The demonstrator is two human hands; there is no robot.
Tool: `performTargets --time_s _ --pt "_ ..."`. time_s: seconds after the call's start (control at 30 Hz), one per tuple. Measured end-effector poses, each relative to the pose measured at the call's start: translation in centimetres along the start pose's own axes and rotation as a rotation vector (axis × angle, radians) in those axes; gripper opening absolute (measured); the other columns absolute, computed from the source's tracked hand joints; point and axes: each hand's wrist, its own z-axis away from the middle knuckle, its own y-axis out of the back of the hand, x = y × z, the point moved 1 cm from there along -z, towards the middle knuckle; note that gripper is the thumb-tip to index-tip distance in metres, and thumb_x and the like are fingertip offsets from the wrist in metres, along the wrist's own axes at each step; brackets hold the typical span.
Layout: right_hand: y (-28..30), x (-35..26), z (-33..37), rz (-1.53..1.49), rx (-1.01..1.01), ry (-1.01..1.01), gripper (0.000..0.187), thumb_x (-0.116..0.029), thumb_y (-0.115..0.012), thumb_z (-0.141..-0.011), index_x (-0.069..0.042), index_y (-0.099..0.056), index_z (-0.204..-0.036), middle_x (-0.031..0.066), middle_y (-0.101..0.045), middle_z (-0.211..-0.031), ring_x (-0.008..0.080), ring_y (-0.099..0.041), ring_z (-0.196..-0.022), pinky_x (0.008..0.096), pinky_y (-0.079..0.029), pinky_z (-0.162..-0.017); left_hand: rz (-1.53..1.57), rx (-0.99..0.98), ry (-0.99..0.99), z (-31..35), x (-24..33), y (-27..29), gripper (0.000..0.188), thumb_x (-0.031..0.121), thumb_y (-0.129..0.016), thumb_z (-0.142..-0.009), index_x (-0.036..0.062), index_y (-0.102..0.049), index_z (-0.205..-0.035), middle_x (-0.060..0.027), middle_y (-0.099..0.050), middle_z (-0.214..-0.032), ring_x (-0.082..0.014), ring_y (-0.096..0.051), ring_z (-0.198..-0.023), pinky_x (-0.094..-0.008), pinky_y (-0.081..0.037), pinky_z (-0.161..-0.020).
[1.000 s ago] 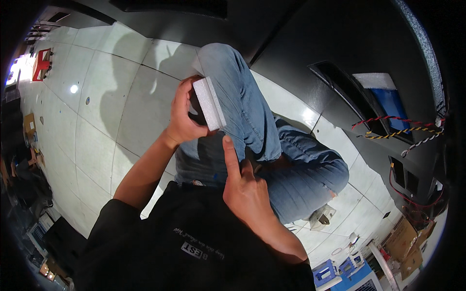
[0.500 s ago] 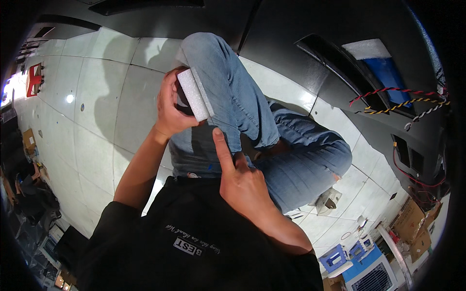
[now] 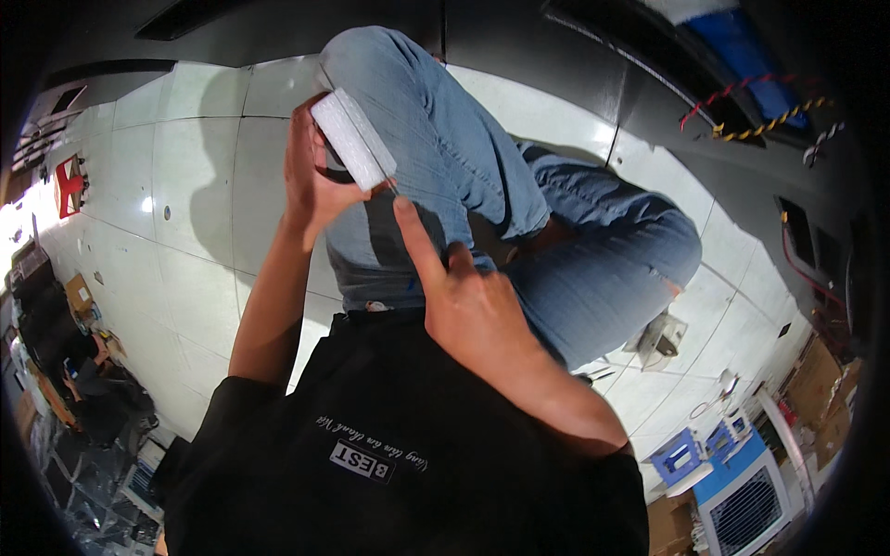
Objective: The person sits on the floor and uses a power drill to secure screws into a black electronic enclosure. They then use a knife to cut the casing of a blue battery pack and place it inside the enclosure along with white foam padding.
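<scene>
My left hand (image 3: 306, 190) is wrapped around a white foam block (image 3: 350, 139), holding it upright over my bent knee. A narrow slit runs along the block's right side. Something dark, which I cannot make out, shows between palm and foam. My right hand (image 3: 464, 296) is close to the block's lower corner, its index finger stretched forward and the other fingers curled. From under that fingertip a thin, blade-like tool (image 3: 394, 188) reaches to the foam's edge; its handle is hidden in the hand.
Dark cabinet panels (image 3: 519, 46) line the far side, with a blue foam-topped object (image 3: 742, 56) and twisted wires (image 3: 769, 120) at right. A metal bracket (image 3: 660, 341) lies on the tiled floor by my right knee. An air cooler (image 3: 746, 505) and cardboard boxes (image 3: 820, 398) stand lower right.
The foam block has turned slightly in my left hand, and the gap along its right side looks narrower. My right hand stays close by its lower corner. The whole view has shifted.
</scene>
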Motion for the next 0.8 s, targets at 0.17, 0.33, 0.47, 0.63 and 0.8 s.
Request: performTargets --time_s 0.17,0.33,0.47,0.63,0.8 --pt "-0.2 0.4 -0.5 0.031 0.004 0.023 0.095 0.005 -0.058 -0.080 -0.020 -0.021 -0.163 0.0255 -0.060 -0.081 0.0415 -0.065 -0.057 0.0493 -0.055 -0.054 0.133 -0.023 0.146 0.3 0.6 0.1 0.115 0.013 -0.101 -0.049 -0.0006 -0.038 -0.144 -0.0118 -0.049 -0.135 -0.0230 -0.053 -0.124 -0.0368 -0.048 -0.105" --pt "-0.5 0.8 0.0 0.010 -0.024 -0.008 0.095 0.006 -0.058 -0.080 -0.020 -0.021 -0.163 0.0259 -0.061 -0.081 0.0413 -0.066 -0.057 0.0488 -0.056 -0.055 0.158 -0.035 0.149 0.6 0.1 0.1 0.117 0.013 -0.102 -0.049 -0.0013 -0.037 -0.145 -0.0114 -0.048 -0.136 -0.0237 -0.053 -0.125 -0.0376 -0.049 -0.104" --pt "-1.2 1.3 -0.6 0.003 0.022 0.020 0.094 0.005 -0.058 -0.080 -0.020 -0.022 -0.163 0.0246 -0.061 -0.080 0.0412 -0.066 -0.057 0.0480 -0.056 -0.056 0.252 -0.006 0.120 0.8 -1.0 0.0 0.117 0.017 -0.103 -0.050 -0.0024 -0.038 -0.145 -0.0109 -0.046 -0.138 -0.0242 -0.052 -0.127 -0.0394 -0.047 -0.107" --pt "-1.4 1.9 0.6 -0.032 0.007 0.013 0.094 0.004 -0.059 -0.080 -0.021 -0.021 -0.163 0.0245 -0.062 -0.080 0.0412 -0.067 -0.059 0.0479 -0.057 -0.058 0.209 -0.025 0.045 0.9 -1.0 0.0 0.112 0.018 -0.103 -0.053 -0.0036 -0.039 -0.143 -0.0107 -0.044 -0.138 -0.0254 -0.051 -0.128 -0.0420 -0.047 -0.108" --pt "-2.5 2.3 -0.7 -0.046 0.026 0.018 0.094 0.004 -0.058 -0.080 -0.021 -0.021 -0.163 0.0256 -0.062 -0.081 0.0421 -0.066 -0.058 0.0501 -0.057 -0.057 0.321 -0.055 0.148 0.9 -0.9 0.2 0.108 0.016 -0.102 -0.056 -0.0052 -0.040 -0.142 -0.0116 -0.045 -0.137 -0.0273 -0.054 -0.127 -0.0427 -0.048 -0.108"
